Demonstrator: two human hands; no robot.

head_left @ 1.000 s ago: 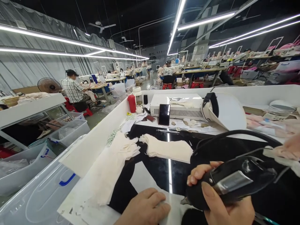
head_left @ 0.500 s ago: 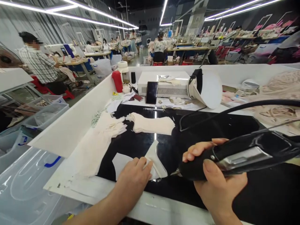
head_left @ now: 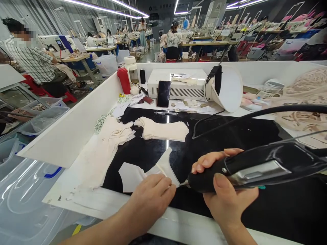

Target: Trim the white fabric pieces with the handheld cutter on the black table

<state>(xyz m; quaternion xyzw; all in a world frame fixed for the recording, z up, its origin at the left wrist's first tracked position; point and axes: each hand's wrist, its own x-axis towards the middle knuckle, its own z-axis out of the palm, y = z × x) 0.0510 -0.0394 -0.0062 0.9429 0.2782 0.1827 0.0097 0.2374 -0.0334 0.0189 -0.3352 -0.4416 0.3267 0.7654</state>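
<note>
My left hand (head_left: 153,195) has its fingers bent and pressed together on the lower edge of a curved white fabric piece (head_left: 167,162). A narrow strip lies along that piece. Around the body of a black corded handheld power tool (head_left: 260,170) my right hand (head_left: 224,194) is wrapped. The tool's thin metal tip (head_left: 184,183) points left and meets the piece's lower right corner, close to my left fingertips. Another white piece (head_left: 130,177) lies flat on the black mat (head_left: 212,136), partly under my left hand.
A stack of cream cut pieces (head_left: 166,130) lies behind my hands, and a larger cream pile (head_left: 92,160) at left. Farther back stand a phone (head_left: 164,93), a vented white box (head_left: 189,76), a white lamp (head_left: 230,89) and a red cup (head_left: 123,81). The tool's cable (head_left: 255,117) arcs at right.
My left hand has slid right along the piece toward its lower corner. The tool's tip now reaches that corner. The whole view has also shifted a little.
</note>
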